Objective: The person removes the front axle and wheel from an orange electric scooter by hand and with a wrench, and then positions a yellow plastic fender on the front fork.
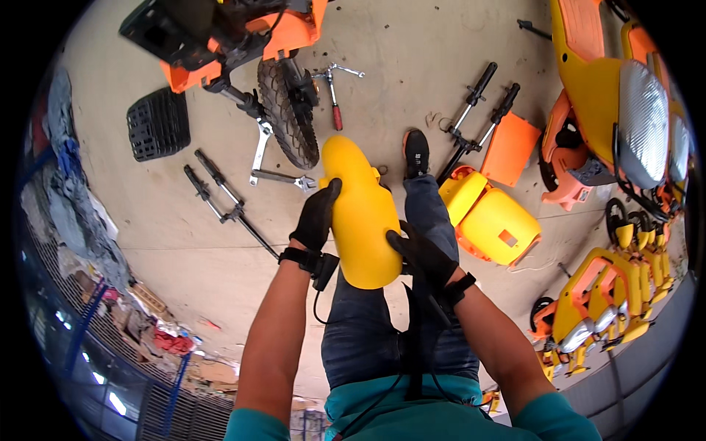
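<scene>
A long, rounded yellow mudguard is held in front of my legs, its narrow end pointing away from me. My left hand, in a black glove, grips its left side with the thumb on top. On the opposite edge, near the wider end, my gloved right hand clasps it; some fingers are hidden underneath. Just beyond the narrow end stands a knobby front wheel on a partly dismantled orange and black two-wheeler. Two wrenches lie beside that wheel, a combination wrench and an adjustable wrench.
A red-handled tool lies past the wheel. Fork assemblies rest on the floor at left and right. A black slatted tray, orange panel, yellow box-shaped part and yellow bodywork surround me.
</scene>
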The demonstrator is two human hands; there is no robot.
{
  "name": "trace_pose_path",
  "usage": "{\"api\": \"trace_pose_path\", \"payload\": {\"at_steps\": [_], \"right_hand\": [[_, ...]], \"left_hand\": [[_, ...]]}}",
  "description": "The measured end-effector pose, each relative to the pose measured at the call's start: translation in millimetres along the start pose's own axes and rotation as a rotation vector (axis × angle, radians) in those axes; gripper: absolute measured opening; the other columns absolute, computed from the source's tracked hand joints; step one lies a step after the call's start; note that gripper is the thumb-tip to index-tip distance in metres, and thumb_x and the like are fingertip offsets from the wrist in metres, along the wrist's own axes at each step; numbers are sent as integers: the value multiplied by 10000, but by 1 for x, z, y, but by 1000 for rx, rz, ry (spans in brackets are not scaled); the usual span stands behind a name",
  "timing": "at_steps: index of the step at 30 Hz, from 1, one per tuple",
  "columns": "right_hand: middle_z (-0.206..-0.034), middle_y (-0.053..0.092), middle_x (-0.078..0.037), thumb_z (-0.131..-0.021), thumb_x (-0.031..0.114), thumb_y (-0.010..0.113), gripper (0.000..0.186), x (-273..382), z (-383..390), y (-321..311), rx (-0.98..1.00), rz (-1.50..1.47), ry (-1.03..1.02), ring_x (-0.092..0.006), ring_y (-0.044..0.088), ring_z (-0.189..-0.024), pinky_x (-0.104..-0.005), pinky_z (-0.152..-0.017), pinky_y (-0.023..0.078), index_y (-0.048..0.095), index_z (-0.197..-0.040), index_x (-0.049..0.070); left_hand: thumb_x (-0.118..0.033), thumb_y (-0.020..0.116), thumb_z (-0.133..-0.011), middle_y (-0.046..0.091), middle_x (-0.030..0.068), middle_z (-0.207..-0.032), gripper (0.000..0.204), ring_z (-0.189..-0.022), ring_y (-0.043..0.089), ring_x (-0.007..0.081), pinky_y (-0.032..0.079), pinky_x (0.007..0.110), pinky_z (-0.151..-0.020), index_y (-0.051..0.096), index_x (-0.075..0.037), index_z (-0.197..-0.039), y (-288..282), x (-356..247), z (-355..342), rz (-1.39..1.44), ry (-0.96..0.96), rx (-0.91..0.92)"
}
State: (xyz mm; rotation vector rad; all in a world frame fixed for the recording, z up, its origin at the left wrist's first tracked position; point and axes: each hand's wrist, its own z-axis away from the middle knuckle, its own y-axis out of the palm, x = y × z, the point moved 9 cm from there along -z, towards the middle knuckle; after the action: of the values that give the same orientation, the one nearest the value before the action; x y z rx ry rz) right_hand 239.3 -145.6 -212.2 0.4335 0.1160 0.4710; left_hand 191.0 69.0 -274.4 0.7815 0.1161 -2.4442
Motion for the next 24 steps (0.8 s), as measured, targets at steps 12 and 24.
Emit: {"api": "trace_pose_path", "payload": {"at_steps": [12,24], "right_hand": [[-851,597,-20,-1098,328,421,313,1,1,-81,-148,90,-377,-137,564,-696,-282,-632,461,588,-1083,64],[-1344,588,-82,-1072,284,506,432,59,-30,-303,-506,-161,-708,-184,557,-1224,-339,-1061,442,514,-1399,1]], "left_hand": [[-434,433,-1082,662,53,-1091,485,-977,606,110,486,267,-850,615,-10,-1229,80,-29,-30,-45,-129,38],[-430,808,-804,605,205,-1100,677,-1019,587,371,476,446,-913,554,40,-1221,-44,-118,-113,-1083,105,-525]]}}
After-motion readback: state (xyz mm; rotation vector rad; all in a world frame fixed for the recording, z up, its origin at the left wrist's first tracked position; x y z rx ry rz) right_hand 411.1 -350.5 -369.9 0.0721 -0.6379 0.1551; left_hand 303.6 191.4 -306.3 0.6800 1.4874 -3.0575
